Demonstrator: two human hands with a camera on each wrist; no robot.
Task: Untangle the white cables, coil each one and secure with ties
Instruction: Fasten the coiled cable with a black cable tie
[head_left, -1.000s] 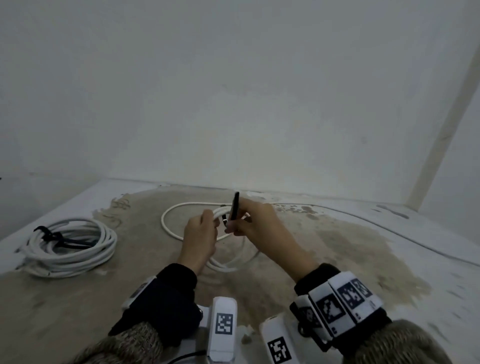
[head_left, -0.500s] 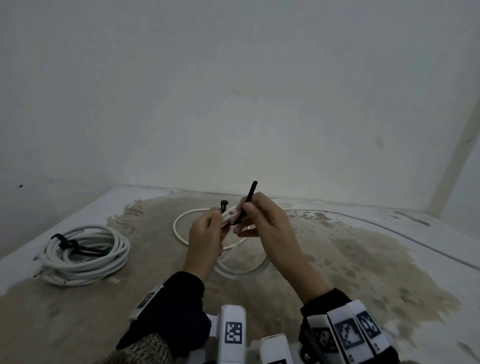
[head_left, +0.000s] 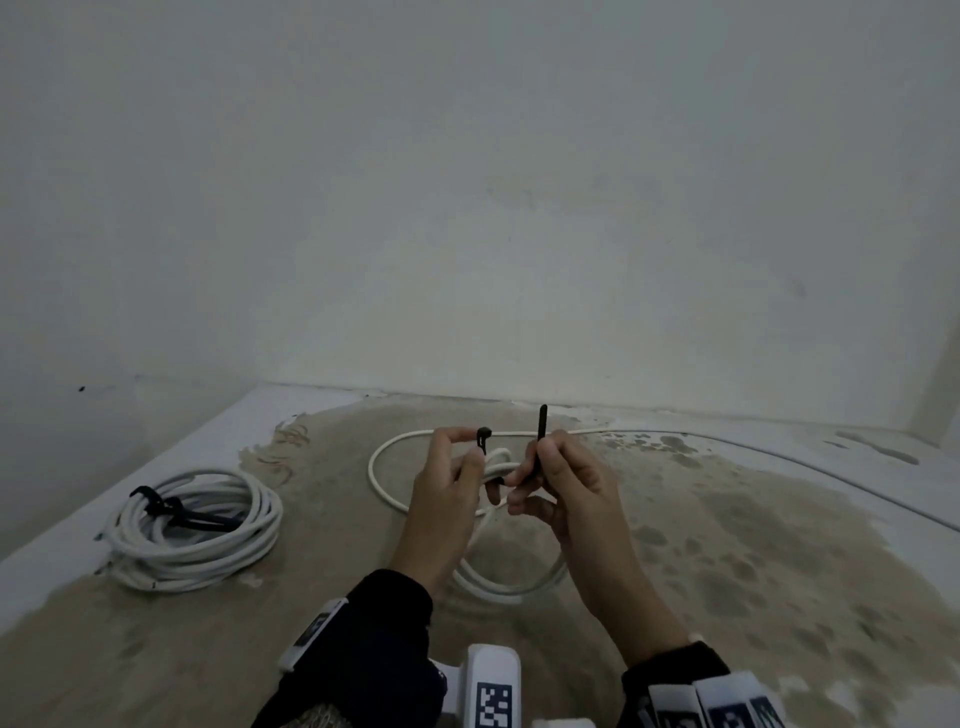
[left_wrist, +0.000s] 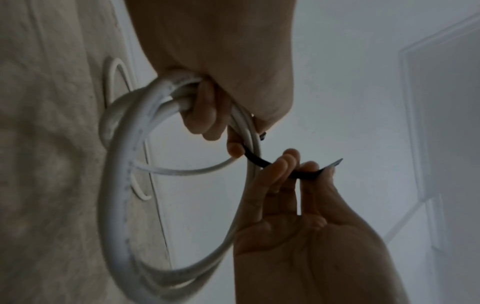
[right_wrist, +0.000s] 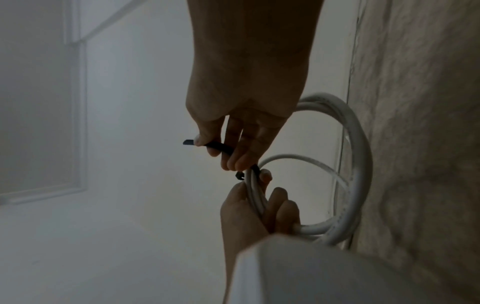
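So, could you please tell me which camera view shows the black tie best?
The left wrist view: the black tie runs unobstructed from the white coil to the right hand. The head view shows it small; the right wrist view shows it partly hidden by fingers.

Tied coil (head_left: 195, 525) left on floor (head_left: 727, 545); held coil (head_left: 498, 467) centre, between hands.

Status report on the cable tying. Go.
Left hand grips white coil. Right hand pinches black tie, not yet closed. Nothing in the way.
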